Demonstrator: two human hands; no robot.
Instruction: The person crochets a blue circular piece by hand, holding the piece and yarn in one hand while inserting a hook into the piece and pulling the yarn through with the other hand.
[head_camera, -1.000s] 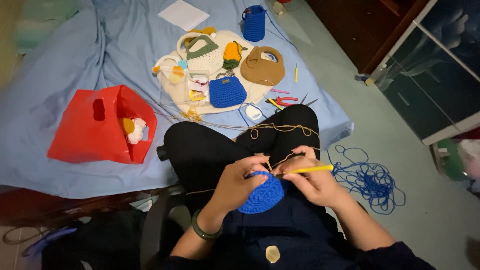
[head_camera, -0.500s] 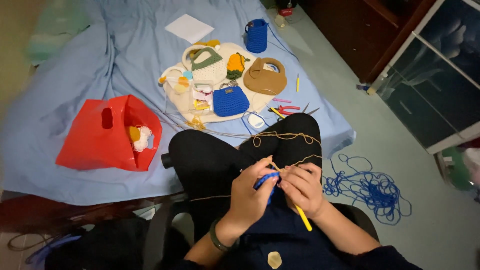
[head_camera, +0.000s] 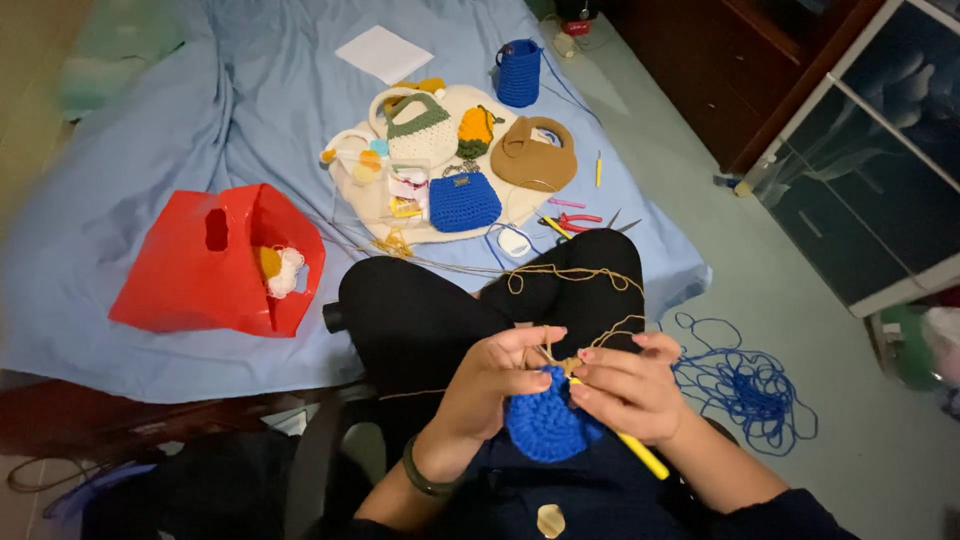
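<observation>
Over my lap, my left hand (head_camera: 495, 385) pinches the top edge of a round blue crocheted piece (head_camera: 545, 425) together with a strand of tan yarn (head_camera: 570, 275). My right hand (head_camera: 625, 390) grips a yellow crochet hook (head_camera: 640, 458), its handle pointing down and right and its tip at the piece's edge between the two hands. The tan yarn runs from the hands up across my black-clad knees toward the bed.
A blue-sheeted bed (head_camera: 160, 150) carries a red plastic bag (head_camera: 215, 260), a cream mat with several small crocheted bags (head_camera: 462, 200), a blue crocheted cup (head_camera: 518, 72), white paper (head_camera: 385, 52) and pink-handled scissors (head_camera: 575, 220). Loose blue yarn (head_camera: 745, 385) lies on the floor at right.
The hook swung from pointing right to pointing down and right. Both hands stayed on the blue piece, which shows more fully now. The view shifted slightly.
</observation>
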